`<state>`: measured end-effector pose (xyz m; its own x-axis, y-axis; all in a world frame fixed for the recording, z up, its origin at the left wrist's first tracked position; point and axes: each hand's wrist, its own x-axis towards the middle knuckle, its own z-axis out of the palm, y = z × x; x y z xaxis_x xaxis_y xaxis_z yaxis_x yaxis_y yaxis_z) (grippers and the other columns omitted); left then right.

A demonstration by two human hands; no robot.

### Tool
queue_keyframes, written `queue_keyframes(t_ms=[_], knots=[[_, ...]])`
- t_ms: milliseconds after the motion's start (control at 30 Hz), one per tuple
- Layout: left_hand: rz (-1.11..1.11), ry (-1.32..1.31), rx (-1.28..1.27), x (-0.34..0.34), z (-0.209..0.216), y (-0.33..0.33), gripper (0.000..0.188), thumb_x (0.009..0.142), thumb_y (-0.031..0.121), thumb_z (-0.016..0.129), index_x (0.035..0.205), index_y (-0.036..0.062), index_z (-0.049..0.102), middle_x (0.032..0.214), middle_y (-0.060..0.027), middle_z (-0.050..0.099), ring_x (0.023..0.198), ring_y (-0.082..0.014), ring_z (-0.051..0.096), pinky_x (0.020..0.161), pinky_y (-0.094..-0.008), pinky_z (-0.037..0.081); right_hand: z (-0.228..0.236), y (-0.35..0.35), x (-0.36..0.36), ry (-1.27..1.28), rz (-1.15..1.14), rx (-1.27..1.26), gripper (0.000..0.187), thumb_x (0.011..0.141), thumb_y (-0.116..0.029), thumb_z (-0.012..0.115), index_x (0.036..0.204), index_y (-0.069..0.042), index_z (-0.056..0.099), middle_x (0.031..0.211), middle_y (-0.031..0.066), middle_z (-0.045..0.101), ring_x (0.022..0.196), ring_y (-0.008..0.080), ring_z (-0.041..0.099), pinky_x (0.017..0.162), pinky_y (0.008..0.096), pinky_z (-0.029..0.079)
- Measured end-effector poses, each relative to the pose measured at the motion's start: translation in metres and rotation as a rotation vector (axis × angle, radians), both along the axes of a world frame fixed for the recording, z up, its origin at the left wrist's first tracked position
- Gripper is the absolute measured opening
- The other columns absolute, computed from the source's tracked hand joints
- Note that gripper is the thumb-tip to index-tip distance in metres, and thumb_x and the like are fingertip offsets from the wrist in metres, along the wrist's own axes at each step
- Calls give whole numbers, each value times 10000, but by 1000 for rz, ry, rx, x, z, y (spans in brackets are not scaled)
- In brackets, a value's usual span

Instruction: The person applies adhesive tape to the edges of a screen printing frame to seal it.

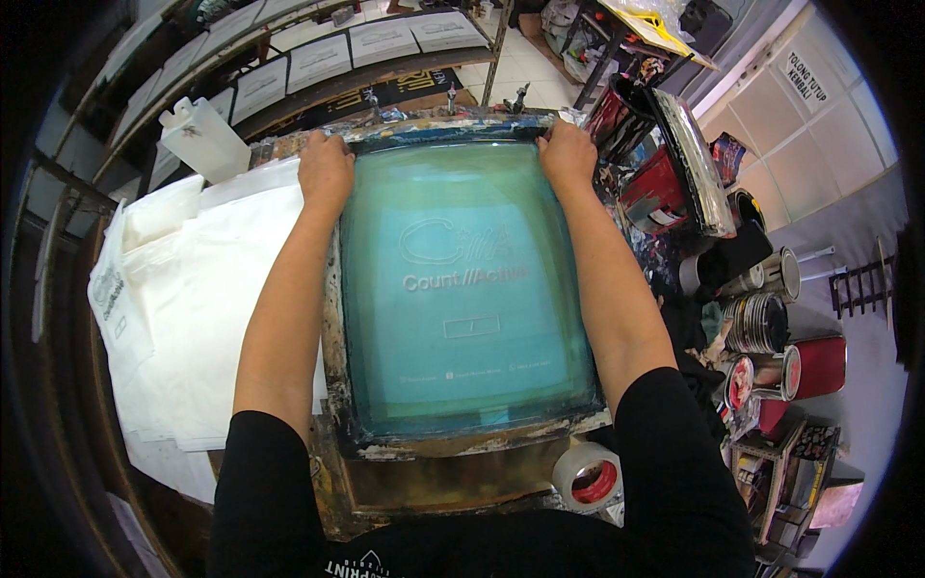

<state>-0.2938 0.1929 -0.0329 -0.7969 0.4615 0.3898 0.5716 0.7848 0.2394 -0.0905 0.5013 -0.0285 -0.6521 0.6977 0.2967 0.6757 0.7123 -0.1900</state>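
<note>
A silk-screen frame with a teal, see-through mesh lies in front of me, its dark wooden edges smeared with dried ink. Outlined lettering and a small rectangle show in the mesh. My left hand is closed over the frame's far left corner. At the far right corner my right hand is curled round the edge, its fingertips partly hidden. Both arms stretch forward along the frame's sides. White sheets or bags lie stacked to the left, one at the edge bearing a print.
A white plastic jug stands behind the stack. Near the frame's front right sits a roll of clear tape. Metal clamps line the far edge. Several paint cans crowd the right side. Printed sheets rest on a rack beyond.
</note>
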Motion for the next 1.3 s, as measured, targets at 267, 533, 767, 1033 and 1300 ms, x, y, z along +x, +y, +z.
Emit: queue_keyframes(t_ms=[267,533,767,1033,1300], knots=[[39,83,-20,3,-6,5,402,834,127,768,1139,8,535,1188,-195,543,1068,-421,630,863,-494,581,1,-16,-2,5,-50,127,507,844,-282,797,1207,-27,552,1227,141,578,1186,341,604,903,450,594],[55,147,-27,-6,-16,15,389,834,100,729,1138,17,500,1171,-195,546,1049,-423,629,848,-499,575,-11,2,-9,74,-100,243,506,807,-253,802,1160,-8,534,1187,154,552,1152,326,604,913,431,599],[-350,124,53,44,11,-1,234,895,143,664,1082,7,626,1149,-183,614,1102,-366,614,950,-467,521,-4,-57,1,344,718,253,306,788,-146,731,1069,-55,649,1178,143,632,1175,317,577,1053,466,443],[-422,127,-21,69,-19,41,389,1029,290,513,1214,-24,645,1200,-195,617,1147,-371,581,1010,-476,464,-37,-86,-29,186,566,156,318,906,-265,558,1062,-7,659,1072,140,628,1053,319,583,960,451,482],[-40,123,-205,59,-31,32,482,1019,411,505,1129,-40,634,1140,-236,591,1070,-400,600,933,-509,466,-34,-37,-11,-234,379,380,335,911,-242,587,1071,26,707,1109,159,643,1053,322,596,915,430,515]])
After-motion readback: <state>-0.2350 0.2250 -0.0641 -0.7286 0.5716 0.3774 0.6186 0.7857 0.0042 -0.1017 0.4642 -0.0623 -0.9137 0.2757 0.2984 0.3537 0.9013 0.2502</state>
